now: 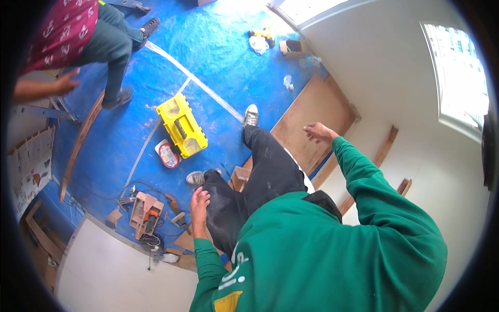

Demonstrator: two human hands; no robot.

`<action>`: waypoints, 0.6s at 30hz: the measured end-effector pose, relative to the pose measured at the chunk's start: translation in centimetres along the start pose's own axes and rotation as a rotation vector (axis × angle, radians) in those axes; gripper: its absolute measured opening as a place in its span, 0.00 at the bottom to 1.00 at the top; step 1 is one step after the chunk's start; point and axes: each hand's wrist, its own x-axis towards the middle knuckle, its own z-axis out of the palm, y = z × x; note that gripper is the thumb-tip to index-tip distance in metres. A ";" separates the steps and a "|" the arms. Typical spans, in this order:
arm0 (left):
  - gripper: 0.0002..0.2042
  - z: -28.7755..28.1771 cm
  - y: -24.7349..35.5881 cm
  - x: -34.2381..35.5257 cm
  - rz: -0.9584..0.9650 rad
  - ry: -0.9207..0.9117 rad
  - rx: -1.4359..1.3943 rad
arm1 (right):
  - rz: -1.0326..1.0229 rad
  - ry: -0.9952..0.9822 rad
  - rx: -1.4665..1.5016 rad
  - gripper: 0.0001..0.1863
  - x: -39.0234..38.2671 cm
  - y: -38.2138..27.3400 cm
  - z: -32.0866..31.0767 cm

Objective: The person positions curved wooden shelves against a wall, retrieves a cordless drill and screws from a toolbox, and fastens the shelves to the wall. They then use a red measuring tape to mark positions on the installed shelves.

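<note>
My right hand [319, 133] is held out over a plywood sheet [293, 122], fingers loosely curved and apart, holding nothing visible. My left hand [199, 204] hangs by my dark trouser leg, fingers slightly bent and apart, also empty. A yellow toolbox [181, 126] lies on the blue floor sheeting ahead of me, beside a small red-rimmed case [167, 154]. Below and left of these are an orange power tool [152, 216] among wooden pieces, a wooden-handled tool [173, 204] and cables.
A co-worker [112, 47] stands at upper left near a metal ladder [41, 112] and a long wooden strip [78, 151]. A white panel [93, 265] lies at lower left. A yellow drill [264, 34] sits at the back. Boards [385, 145] lean along the right wall below windows.
</note>
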 end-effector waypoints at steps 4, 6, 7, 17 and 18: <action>0.25 9.1 5.7 3.2 0.183 -0.081 0.254 | -0.104 0.090 -0.014 0.33 2.5 -9.5 -7.1; 0.24 11.9 7.2 6.5 0.189 -0.129 0.129 | -0.241 0.205 -0.151 0.38 5.0 -13.3 -8.5; 0.24 13.1 7.4 8.5 0.141 -0.127 0.137 | -0.263 0.308 -0.270 0.40 6.4 -14.7 -8.9; 0.23 20.2 0.6 24.2 -0.002 0.094 0.163 | -0.384 0.422 -0.241 0.46 38.5 -24.8 -14.2; 0.23 21.4 -0.1 25.1 -0.039 0.135 0.119 | -0.408 0.480 -0.282 0.43 43.5 -25.0 -15.2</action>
